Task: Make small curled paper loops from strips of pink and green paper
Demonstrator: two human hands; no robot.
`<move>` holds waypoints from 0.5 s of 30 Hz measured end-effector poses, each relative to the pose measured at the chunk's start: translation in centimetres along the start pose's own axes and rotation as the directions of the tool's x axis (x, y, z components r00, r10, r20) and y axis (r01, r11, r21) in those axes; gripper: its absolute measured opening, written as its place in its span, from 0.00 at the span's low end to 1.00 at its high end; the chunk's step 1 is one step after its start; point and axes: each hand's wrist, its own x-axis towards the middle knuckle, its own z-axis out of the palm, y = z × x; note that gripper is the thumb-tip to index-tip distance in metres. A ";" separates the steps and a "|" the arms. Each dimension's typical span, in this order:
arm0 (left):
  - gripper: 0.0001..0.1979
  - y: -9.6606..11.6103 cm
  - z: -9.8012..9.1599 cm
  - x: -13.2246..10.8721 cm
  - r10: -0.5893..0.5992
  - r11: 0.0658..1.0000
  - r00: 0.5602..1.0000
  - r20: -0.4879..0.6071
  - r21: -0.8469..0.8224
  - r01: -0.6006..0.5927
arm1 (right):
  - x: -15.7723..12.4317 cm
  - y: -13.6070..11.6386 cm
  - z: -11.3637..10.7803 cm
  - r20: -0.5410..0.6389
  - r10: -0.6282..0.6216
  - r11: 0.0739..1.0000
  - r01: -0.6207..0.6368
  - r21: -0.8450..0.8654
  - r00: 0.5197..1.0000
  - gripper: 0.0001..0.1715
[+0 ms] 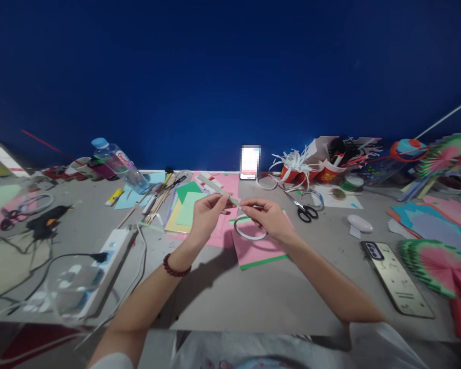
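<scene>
My left hand (209,215), with a beaded bracelet on its wrist, is closed on a narrow pale strip (234,200) that looks like paper. Thumb and fingers of my right hand (267,215) pinch the strip's near end. A thin white ring (250,237), like a tape roll, is just below the right fingers; whether they touch it is hidden. Beneath lies a pink sheet with green edges (259,251). To the left, green and yellow paper sheets (188,210) are stacked over more pink paper (225,238).
Black-handled scissors (307,212) lie right of my hands. A phone (249,163) stands against the blue wall, another (397,279) lies right. Paper cups (328,173) and paper fans (441,266) fill the right. Leftward are a water bottle (121,165), power strip (107,271) and glue gun (46,221).
</scene>
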 end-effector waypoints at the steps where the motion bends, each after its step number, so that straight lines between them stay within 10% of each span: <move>1: 0.16 -0.1 0.2 -0.1 -0.018 1.000 1.000 0.003 -0.011 0.018 | 0.0 0.0 0.1 -0.020 -0.019 0.999 0.018 -0.027 1.000 0.13; 10: 0.18 -0.1 0.7 -0.5 -0.073 0.997 0.997 0.021 -0.039 0.074 | 0.0 0.2 -0.3 -0.047 -0.142 0.982 0.135 -0.129 0.989 0.12; 15: 0.18 0.0 0.6 -0.5 -0.067 0.997 0.998 0.002 -0.040 0.067 | -0.7 -0.6 -0.1 -0.009 -0.140 0.985 0.138 -0.099 0.990 0.27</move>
